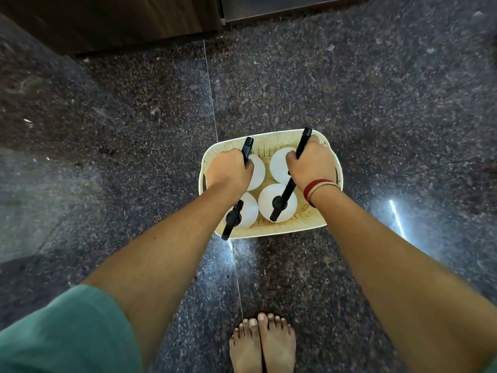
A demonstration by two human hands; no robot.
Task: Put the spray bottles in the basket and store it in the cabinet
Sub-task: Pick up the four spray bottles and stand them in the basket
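Note:
A cream perforated basket (271, 232) stands on the dark speckled floor. Several white spray bottles with black trigger heads stand upright inside it. My left hand (230, 172) is closed around the black head of the far left bottle (257, 170). My right hand (313, 164) grips the black head of the far right bottle (279, 165). The two near bottles (248, 211) (269, 200) stand free, their black heads pointing toward me. My hands hide most of the far bottles.
A dark wood cabinet front (121, 20) runs along the top left, with a grey panel (290, 6) beside it at the top right. My bare feet (262, 343) stand just behind the basket. A teal sleeve (61, 332) shows at the lower left.

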